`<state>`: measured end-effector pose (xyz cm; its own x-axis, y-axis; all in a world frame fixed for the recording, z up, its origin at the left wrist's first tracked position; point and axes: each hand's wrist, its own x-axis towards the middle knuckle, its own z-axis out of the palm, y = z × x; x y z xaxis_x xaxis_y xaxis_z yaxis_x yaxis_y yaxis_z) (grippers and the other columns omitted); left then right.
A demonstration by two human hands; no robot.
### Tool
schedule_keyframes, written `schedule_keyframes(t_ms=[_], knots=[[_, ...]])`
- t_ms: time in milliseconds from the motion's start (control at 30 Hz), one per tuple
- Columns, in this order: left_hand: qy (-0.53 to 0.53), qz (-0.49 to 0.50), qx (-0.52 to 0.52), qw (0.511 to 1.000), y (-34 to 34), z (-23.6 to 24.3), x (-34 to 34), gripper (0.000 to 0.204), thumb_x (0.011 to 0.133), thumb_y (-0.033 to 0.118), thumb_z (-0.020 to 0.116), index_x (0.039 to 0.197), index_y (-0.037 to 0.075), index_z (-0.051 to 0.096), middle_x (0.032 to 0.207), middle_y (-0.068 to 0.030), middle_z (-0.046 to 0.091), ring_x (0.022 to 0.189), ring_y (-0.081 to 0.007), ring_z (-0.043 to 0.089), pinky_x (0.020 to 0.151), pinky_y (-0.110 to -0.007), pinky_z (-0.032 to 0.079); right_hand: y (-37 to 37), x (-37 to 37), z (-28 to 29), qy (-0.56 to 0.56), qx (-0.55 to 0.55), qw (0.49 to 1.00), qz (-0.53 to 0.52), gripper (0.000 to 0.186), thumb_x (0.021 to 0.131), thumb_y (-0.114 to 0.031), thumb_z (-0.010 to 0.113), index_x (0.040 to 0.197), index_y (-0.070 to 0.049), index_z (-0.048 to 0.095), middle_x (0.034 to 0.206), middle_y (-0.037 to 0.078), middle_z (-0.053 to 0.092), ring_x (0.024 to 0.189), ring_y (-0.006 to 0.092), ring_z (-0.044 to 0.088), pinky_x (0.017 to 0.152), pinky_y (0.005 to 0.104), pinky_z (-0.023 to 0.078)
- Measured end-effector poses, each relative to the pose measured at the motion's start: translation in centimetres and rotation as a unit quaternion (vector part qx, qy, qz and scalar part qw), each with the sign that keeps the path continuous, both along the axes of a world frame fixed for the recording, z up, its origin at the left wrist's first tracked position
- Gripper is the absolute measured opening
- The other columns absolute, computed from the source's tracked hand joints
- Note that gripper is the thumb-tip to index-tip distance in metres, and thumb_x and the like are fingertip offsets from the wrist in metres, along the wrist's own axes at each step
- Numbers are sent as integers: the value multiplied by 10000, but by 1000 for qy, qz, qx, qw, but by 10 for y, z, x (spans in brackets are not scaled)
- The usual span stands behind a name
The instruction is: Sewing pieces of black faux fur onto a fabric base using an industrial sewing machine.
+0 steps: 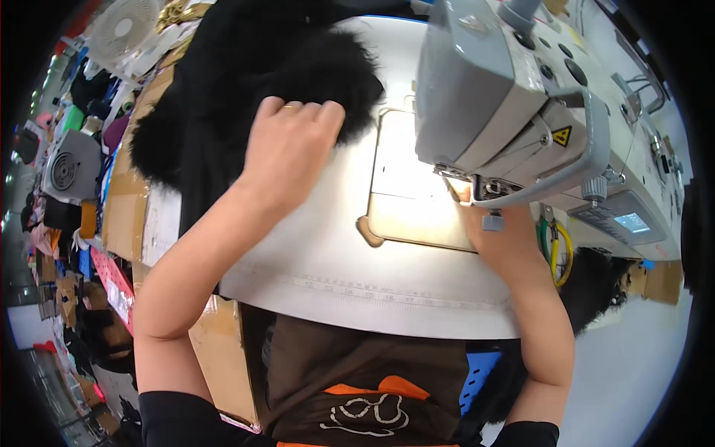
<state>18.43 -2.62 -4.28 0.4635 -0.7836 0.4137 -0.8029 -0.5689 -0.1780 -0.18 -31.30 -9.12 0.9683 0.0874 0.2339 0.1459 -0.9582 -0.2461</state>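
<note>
A black garment with fluffy fur trim (320, 74) lies bunched over the far left of the white sewing table (313, 246). My left hand (294, 145) is closed on the near edge of it, knuckles up. My right hand (495, 227) reaches under the head of a grey and white sewing machine (477, 82), close to the needle area. The machine head hides most of that hand's fingers, so what they hold, if anything, does not show. Beneath the needle area, a lit plate (424, 216) is set into the table.
Yellow and green-handled scissors (557, 249) lie right of my right wrist. Beyond them is black fur (596, 287). A small control screen (631, 223) glows on the machine. Cardboard (125, 208) borders the table's left side; a white fan (123, 28) stands at far left.
</note>
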Motion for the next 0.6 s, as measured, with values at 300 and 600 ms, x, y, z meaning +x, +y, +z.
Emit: schedule_keyframes(t_ms=[300,600], knots=[[553,41,-484,677,88,28,-68,227,1039,75,706,1251,3,671,1056,15,729,911,-25,628,783,-211,523,6,8,6,27,-77,997,-8,379,922,20,639,1270,-99,729,1280,125,710,1261,351,623,1095,504,477],[724,-52,-590,354,98,54,-141,339,1049,143,723,1342,0,629,1204,-53,742,1114,-103,686,941,-287,573,65,-26,52,-26,-30,999,16,299,1021,-161,655,1298,-67,717,1228,123,721,1113,310,682,964,431,538]])
